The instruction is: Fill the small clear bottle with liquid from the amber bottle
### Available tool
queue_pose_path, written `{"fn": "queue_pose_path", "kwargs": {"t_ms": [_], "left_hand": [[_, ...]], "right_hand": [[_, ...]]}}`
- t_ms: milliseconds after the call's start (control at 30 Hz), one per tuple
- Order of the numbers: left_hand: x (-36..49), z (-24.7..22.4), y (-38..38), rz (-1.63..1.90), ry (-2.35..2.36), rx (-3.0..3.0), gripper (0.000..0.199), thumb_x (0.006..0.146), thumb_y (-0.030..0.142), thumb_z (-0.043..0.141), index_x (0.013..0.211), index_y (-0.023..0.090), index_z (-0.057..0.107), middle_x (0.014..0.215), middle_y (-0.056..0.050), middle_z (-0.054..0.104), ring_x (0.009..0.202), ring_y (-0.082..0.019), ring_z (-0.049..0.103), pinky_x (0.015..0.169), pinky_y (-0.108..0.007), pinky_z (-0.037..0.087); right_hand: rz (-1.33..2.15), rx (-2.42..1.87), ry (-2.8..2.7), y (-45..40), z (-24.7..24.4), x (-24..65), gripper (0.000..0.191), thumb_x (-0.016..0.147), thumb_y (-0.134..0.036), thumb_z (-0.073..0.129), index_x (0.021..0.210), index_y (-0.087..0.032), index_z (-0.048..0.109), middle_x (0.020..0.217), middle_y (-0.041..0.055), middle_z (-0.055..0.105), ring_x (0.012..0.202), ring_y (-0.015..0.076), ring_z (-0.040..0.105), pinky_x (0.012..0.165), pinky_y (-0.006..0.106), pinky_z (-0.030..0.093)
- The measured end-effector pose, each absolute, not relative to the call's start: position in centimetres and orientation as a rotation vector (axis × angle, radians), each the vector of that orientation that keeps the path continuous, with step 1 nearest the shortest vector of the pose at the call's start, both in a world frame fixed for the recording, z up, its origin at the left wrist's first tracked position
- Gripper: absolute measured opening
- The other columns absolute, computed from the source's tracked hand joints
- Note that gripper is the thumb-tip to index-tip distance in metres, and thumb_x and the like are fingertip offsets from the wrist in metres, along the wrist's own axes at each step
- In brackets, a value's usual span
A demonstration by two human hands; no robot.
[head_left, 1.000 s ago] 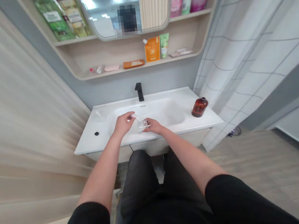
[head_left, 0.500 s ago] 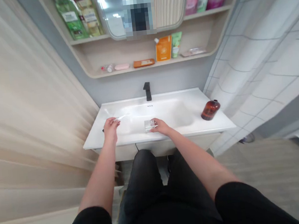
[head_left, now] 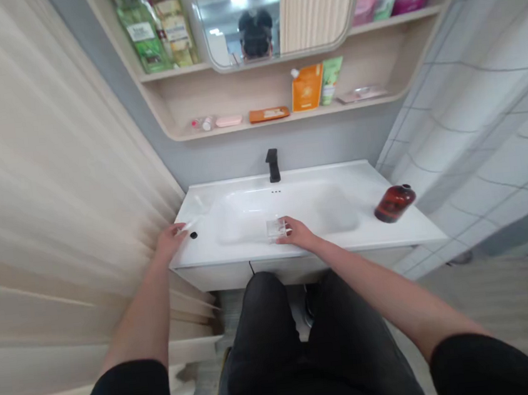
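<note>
My right hand [head_left: 298, 232] is closed on a small clear container [head_left: 274, 229] and holds it over the front of the white sink basin [head_left: 341, 211]. At the left end of the counter, my left hand [head_left: 170, 240] pinches a slim, whitish, see-through item [head_left: 193, 222], which points to the right; its kind is too blurred to tell. Just right of the left fingers, a small round black piece [head_left: 194, 235] lies on the counter. Behind the basin stands a black faucet [head_left: 272, 166].
A brown bottle [head_left: 394, 203] stands on the counter's right side. Above, a wall shelf [head_left: 182, 137] holds an orange pouch [head_left: 307, 87], a green tube [head_left: 331, 80], a pink bar [head_left: 229, 121] and several bottles around a mirror [head_left: 239, 27]. A pale curtain [head_left: 78, 179] hangs close on the left.
My left hand has moved left and outward with the slim item, uncovering the black piece. My right hand still holds the clear container over the basin. The view has shifted slightly.
</note>
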State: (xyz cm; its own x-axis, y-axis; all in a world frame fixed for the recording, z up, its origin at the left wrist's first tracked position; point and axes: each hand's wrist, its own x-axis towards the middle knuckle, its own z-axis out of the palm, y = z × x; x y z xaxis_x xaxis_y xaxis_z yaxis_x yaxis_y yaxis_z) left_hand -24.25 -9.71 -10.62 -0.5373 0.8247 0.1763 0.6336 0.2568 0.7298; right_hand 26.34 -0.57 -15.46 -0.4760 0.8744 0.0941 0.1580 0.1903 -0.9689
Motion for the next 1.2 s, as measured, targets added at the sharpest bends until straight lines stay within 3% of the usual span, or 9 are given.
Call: {"fn": "queue_pose_path", "kwargs": {"t_ms": [100,300,533,667,833,967,1067,1200], "left_hand": [[-24.0,-10.9,-9.3,1.078,2.284,1.368,0.033,0.074,0.037,0.083,0.104,0.023,0.083,0.102,-0.008,0.084,0.113,-0.035,0.075,0.102,-0.045,0.058],[-24.9,-12.4,-9.0,1.038,2.265,1.358,0.036,0.079,0.039,0.08,0.111,0.022,0.084,0.118,-0.009,0.085,0.119,-0.033,0.074,0.111,-0.045,0.055],[-24.7,-12.3,-8.5,1.082,2.253,1.297,0.028,0.081,0.036,0.081,0.105,0.022,0.083,0.111,-0.007,0.084,0.117,-0.032,0.073,0.112,-0.046,0.056],[-24.3,-11.8,-8.4,1.151,2.243,1.261,0.03,0.08,0.029,0.08,0.109,0.022,0.08,0.117,-0.008,0.081,0.117,-0.031,0.072,0.115,-0.046,0.055],[-23.3,-11.2,-10.0,1.499,2.341,1.233,0.045,0.085,0.018,0.071,0.13,0.018,0.071,0.14,-0.008,0.074,0.131,-0.028,0.065,0.124,-0.048,0.05],[-16.8,-10.9,-10.9,1.803,2.265,1.468,0.05,0.091,0.02,0.066,0.141,0.021,0.063,0.151,-0.01,0.067,0.144,-0.03,0.061,0.125,-0.048,0.05],[-8.8,-11.4,-10.0,1.511,1.87,1.764,0.062,0.082,0.021,0.075,0.143,0.025,0.063,0.154,-0.013,0.065,0.149,-0.035,0.059,0.125,-0.052,0.05],[-0.2,-13.3,-7.0,1.119,1.353,1.757,0.106,0.066,0.025,0.094,0.163,0.028,0.052,0.172,-0.021,0.051,0.159,-0.042,0.051,0.123,-0.061,0.05]], "right_hand": [[1.355,-0.959,-1.79,-0.5,-15.6,26.3,0.076,0.054,-0.044,0.103,0.12,-0.026,0.07,0.104,0.0038,0.076,0.089,0.0279,0.075,0.089,0.051,0.065],[1.404,-0.975,-1.806,0.1,-16.4,26.4,0.078,0.054,-0.045,0.104,0.122,-0.027,0.069,0.108,0.0054,0.076,0.092,0.0294,0.076,0.093,0.053,0.066],[1.454,-0.96,-1.788,0.2,-16.4,26.2,0.081,0.052,-0.042,0.106,0.122,-0.027,0.07,0.108,0.0038,0.076,0.092,0.0263,0.075,0.091,0.048,0.066],[1.419,-0.955,-1.779,0.1,-16.2,26.1,0.08,0.052,-0.042,0.106,0.122,-0.027,0.07,0.109,0.0028,0.076,0.091,0.0248,0.074,0.09,0.045,0.065],[1.386,-0.963,-1.766,0.0,-16.3,26.0,0.081,0.051,-0.042,0.106,0.121,-0.026,0.07,0.106,0.0022,0.075,0.091,0.0252,0.073,0.088,0.044,0.064],[1.369,-0.939,-1.75,0.0,-16.2,26.1,0.08,0.051,-0.044,0.106,0.12,-0.026,0.071,0.11,0.0033,0.075,0.098,0.0267,0.073,0.09,0.043,0.064],[1.372,-0.922,-1.741,-0.2,-15.8,26.2,0.079,0.054,-0.046,0.105,0.122,-0.026,0.071,0.113,0.0038,0.075,0.101,0.0264,0.073,0.089,0.041,0.063],[1.383,-0.888,-1.704,-0.5,-15.3,26.4,0.079,0.055,-0.048,0.104,0.122,-0.025,0.07,0.116,0.0043,0.075,0.101,0.0249,0.071,0.089,0.039,0.062]]}}
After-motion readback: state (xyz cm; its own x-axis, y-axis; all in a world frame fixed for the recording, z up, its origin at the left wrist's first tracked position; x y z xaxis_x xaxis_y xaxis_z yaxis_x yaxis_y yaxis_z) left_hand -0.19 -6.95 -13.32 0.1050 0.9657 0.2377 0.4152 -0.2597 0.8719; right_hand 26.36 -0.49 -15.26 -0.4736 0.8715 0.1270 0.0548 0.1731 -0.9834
